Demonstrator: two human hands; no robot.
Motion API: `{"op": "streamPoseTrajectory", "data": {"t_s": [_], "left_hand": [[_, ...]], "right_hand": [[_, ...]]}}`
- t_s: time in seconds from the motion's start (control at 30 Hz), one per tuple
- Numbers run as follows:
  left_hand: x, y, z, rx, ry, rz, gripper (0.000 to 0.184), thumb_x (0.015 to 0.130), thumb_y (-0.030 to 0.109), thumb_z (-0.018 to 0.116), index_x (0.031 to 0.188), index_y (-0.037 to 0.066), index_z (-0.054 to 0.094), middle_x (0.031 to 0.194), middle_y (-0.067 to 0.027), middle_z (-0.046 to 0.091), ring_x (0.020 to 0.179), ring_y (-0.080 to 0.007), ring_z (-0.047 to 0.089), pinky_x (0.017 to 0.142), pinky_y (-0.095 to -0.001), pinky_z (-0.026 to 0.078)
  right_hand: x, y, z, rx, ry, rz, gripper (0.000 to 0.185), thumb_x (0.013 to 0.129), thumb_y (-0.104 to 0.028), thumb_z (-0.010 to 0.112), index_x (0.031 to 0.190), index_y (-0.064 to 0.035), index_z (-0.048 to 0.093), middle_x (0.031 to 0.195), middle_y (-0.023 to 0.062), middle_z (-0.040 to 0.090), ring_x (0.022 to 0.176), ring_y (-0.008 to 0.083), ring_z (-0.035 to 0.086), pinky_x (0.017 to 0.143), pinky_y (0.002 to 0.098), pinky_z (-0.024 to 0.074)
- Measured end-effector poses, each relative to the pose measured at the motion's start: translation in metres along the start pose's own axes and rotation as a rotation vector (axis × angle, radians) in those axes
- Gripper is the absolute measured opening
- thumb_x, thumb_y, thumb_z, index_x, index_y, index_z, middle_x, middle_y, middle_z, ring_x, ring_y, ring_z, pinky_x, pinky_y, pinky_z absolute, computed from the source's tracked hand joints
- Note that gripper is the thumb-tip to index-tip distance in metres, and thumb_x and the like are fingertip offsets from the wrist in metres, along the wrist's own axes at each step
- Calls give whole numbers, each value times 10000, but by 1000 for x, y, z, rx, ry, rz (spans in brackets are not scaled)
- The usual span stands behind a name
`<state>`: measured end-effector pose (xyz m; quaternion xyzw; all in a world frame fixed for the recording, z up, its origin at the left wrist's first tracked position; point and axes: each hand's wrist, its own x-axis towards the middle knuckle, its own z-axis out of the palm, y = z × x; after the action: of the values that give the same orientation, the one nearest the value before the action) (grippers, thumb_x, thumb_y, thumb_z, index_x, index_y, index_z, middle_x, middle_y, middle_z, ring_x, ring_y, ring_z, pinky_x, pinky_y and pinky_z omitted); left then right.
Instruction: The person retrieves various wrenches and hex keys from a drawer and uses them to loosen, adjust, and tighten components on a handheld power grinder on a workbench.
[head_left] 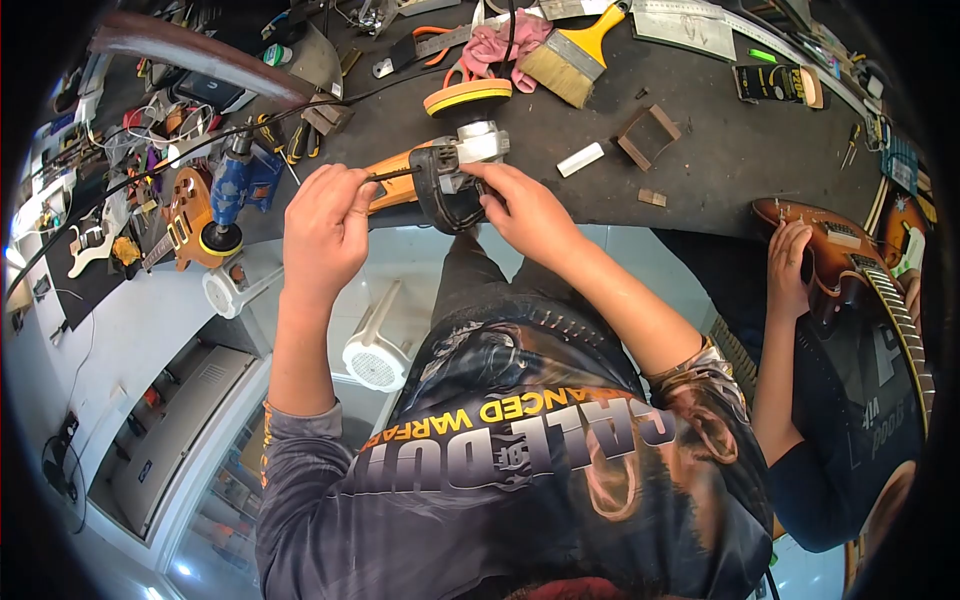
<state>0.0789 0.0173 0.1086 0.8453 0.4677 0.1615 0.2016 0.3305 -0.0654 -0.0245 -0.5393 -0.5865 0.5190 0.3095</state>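
Note:
An angle grinder [397, 178] with an orange body and a silver gear head lies at the table's near edge. Its orange and yellow round pad [468, 98] faces away from me. My left hand [325, 222] is closed on a thin black rod [395, 174], whose far end reaches the grinder's black bracket-like part [440, 190]. On the other side of that part, my right hand [525, 208] grips its edge with thumb and fingers beside the gear head. The exact contact of the rod's tip is too small to make out.
A wide yellow-handled brush [572, 62], a pink cloth [500, 48] and a white block [580, 159] lie on the dark table. A blue power tool [240, 185] stands left. At right, another person's hand [788, 262] touches a sunburst electric guitar [835, 250]. A black cable [300, 112] crosses the table.

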Motion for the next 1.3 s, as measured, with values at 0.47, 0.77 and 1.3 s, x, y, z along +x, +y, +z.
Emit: {"op": "streamPoseTrajectory", "data": {"t_s": [0.47,0.77,1.3], "left_hand": [[-6,12,47,-110,24,-179,154,995,7,770,1149,9,768,1035,-122,756,895,-285,741,795,-374,586],[2,9,43,-109,48,-69,108,983,-34,750,1085,-8,773,1008,-124,750,883,-278,736,777,-363,584],[15,6,31,42,-138,-14,64,957,-33,732,1011,-17,700,904,-128,656,817,-336,689,735,-406,552]], "right_hand": [[1,2,7,3,64,-18,460,1020,-25,659,1475,-89,647,1362,179,720,1153,391,729,988,455,588],[6,-7,8,-76,8,-93,512,1001,-29,644,1509,-75,602,1335,214,705,1198,442,700,1009,527,580],[6,-4,14,30,64,-79,513,1023,-21,657,1528,-105,629,1231,166,731,1006,335,724,932,429,579]]}}
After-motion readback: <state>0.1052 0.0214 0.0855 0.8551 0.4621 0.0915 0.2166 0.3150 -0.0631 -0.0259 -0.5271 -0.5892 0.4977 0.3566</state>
